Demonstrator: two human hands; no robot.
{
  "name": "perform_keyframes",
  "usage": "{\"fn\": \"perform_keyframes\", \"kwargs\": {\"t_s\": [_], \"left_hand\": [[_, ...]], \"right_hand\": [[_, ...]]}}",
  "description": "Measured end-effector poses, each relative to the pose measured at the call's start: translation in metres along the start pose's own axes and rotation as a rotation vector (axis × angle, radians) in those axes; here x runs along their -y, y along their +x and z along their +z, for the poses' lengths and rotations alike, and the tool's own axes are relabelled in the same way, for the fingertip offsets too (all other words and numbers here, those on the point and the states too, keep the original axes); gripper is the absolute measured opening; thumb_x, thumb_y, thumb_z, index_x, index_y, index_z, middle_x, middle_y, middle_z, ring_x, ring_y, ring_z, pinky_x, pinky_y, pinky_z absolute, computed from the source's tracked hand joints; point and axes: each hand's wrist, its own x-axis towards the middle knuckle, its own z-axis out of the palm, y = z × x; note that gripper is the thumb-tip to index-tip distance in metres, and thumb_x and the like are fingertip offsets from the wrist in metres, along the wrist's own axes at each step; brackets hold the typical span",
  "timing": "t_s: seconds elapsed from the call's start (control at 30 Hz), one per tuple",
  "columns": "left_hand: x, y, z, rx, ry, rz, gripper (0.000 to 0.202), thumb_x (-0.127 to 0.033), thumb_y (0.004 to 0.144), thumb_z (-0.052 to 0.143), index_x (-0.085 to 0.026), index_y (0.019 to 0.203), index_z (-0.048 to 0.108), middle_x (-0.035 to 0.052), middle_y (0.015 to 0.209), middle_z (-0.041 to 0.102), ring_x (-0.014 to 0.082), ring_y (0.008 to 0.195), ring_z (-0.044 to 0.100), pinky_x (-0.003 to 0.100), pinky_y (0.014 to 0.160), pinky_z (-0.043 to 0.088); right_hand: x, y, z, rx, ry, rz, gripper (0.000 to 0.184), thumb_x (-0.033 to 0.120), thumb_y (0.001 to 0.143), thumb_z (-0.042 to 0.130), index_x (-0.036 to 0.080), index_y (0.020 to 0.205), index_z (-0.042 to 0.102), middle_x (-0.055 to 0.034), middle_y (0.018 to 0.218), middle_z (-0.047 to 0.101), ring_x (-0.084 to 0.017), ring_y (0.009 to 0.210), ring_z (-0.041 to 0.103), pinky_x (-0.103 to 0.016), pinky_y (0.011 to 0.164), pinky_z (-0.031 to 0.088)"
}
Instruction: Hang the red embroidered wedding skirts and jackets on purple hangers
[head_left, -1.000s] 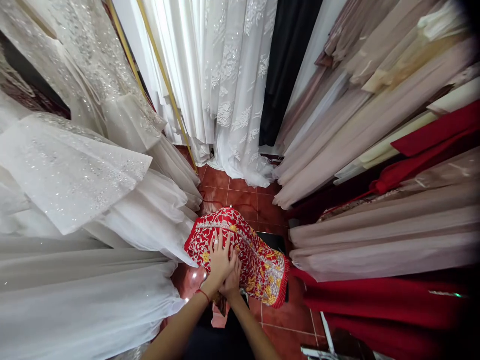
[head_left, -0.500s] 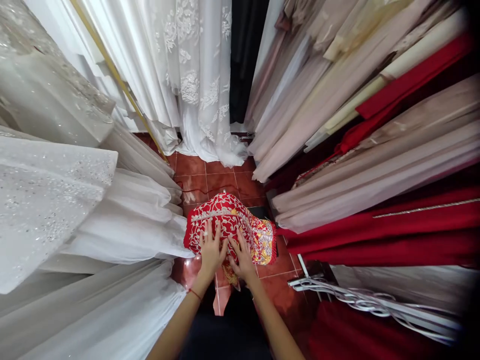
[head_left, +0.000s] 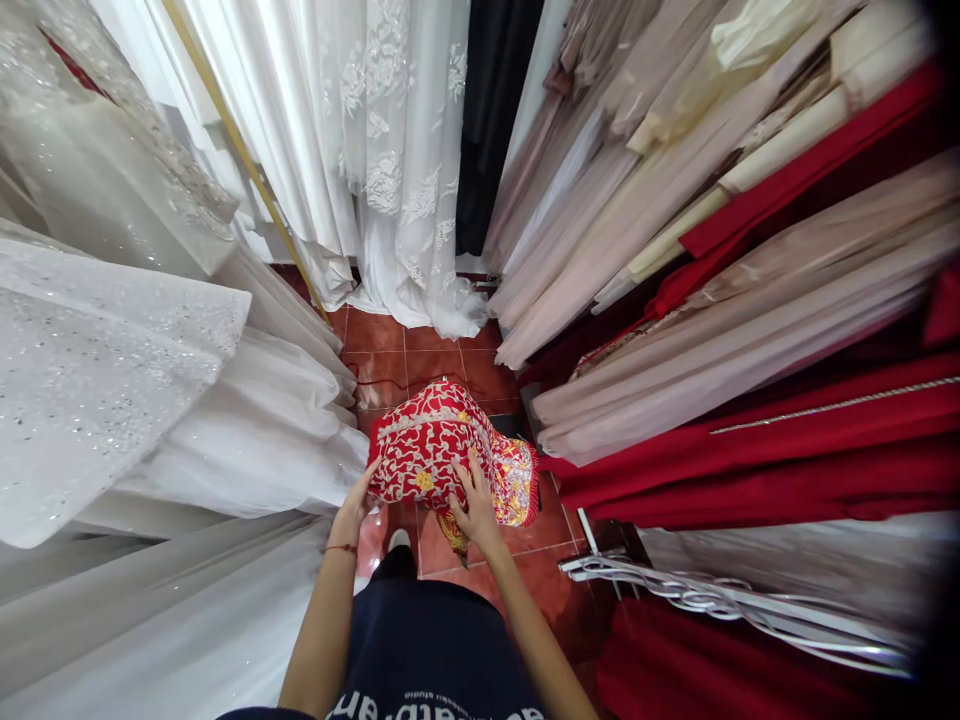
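Observation:
A red cloth [head_left: 420,440] with silver and gold embroidery lies draped over a raised shape near the floor; what is beneath is hidden. Its fringed end [head_left: 521,480] hangs at the right. My left hand [head_left: 358,497] touches the cloth's left edge with fingers stretched out, partly hidden along the side. Flat on the cloth's right part, my right hand [head_left: 474,503] rests with fingers apart. A gold patterned piece [head_left: 453,535] hangs out below the cloth, near my right wrist.
White gowns [head_left: 277,430] crowd the left, and a lace gown [head_left: 412,180] hangs ahead. Beige gowns [head_left: 675,330] and red fabric [head_left: 750,450] line the right. A white metal rack [head_left: 705,595] juts out at lower right. Reddish tiles [head_left: 375,330] cover the floor.
My left hand has moved from the cloth's middle to its left edge. My right hand stays on the cloth, slightly left of before. The view tilts, showing more of my dark shirt.

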Motion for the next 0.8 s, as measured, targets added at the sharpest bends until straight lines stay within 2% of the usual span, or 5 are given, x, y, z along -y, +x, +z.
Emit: {"fn": "perform_keyframes", "kwargs": {"t_s": [0.17,0.33,0.47,0.6,0.8], "left_hand": [[-0.061,-0.013,0.014,-0.107,-0.083,0.232,0.022,-0.031,0.080,0.070,-0.013,0.092,0.068,0.0012,0.077,0.073,0.0136,0.067,0.067,0.026,0.072,0.055],[-0.087,-0.081,0.101,0.020,0.209,0.644,0.022,-0.031,0.072,0.080,-0.016,0.079,0.066,-0.0041,0.067,0.066,0.0099,0.060,0.057,0.021,0.064,0.047],[-0.077,-0.164,0.157,0.402,0.952,1.235,0.016,-0.026,0.090,0.061,-0.017,0.079,0.069,0.0038,0.076,0.070,0.0171,0.071,0.063,0.029,0.071,0.051],[-0.081,-0.207,0.162,0.616,1.077,1.559,0.026,-0.029,0.094,0.060,-0.023,0.118,0.068,0.0074,0.119,0.071,0.0217,0.109,0.066,0.035,0.094,0.053],[-0.053,-0.177,0.148,0.125,1.356,1.298,0.088,-0.047,0.074,0.078,-0.012,0.148,0.045,0.0235,0.154,0.044,0.0436,0.144,0.038,0.059,0.115,0.034]], "right_hand": [[0.017,0.008,-0.031,0.098,0.109,0.053,0.062,0.042,0.093,0.059,0.030,0.151,0.042,-0.0103,0.162,0.033,-0.028,0.149,0.035,-0.050,0.117,0.037],[0.084,0.015,-0.076,-0.080,0.127,0.029,0.111,0.054,0.076,0.077,0.020,0.161,0.014,-0.0178,0.164,0.027,-0.033,0.151,0.028,-0.055,0.121,0.030],[0.109,0.015,-0.115,-0.462,0.107,0.014,0.066,0.036,0.090,0.056,0.019,0.151,0.038,-0.0157,0.146,0.053,-0.028,0.136,0.052,-0.048,0.111,0.045],[0.088,0.000,-0.158,-0.701,-0.003,0.097,0.031,0.024,0.085,0.054,0.019,0.114,0.067,-0.0079,0.102,0.075,-0.023,0.093,0.072,-0.039,0.084,0.059],[0.074,-0.025,-0.224,-1.122,-0.132,0.164,0.028,0.020,0.075,0.061,0.016,0.101,0.070,-0.0076,0.091,0.074,-0.022,0.082,0.072,-0.036,0.079,0.058]]}}
